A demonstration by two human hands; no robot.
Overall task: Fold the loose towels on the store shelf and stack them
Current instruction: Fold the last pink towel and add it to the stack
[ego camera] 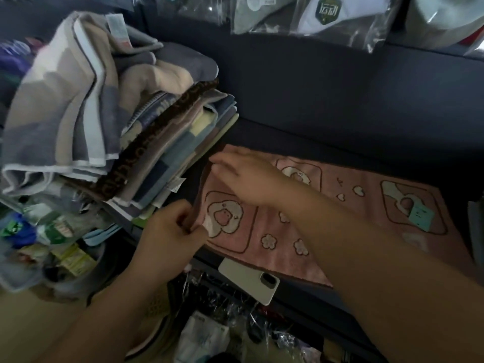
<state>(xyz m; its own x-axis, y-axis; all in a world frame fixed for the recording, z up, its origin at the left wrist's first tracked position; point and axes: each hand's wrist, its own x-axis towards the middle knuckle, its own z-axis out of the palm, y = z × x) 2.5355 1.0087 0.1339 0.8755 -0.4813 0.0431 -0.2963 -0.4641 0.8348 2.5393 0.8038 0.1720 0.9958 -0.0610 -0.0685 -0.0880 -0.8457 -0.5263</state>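
Head view: pinching the left edge of the pink towel (348,179), spread mid-frame on the dark shelf (314,100), with the left hand (170,229) curled; pressing it flat with the right hand (246,176) outstretched, probably steadying it for folding beside the towel stack (162,153), upper left.

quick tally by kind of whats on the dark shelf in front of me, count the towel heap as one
pink towel: 1
towel heap: 1
white phone: 1
teal tag: 1
total: 4
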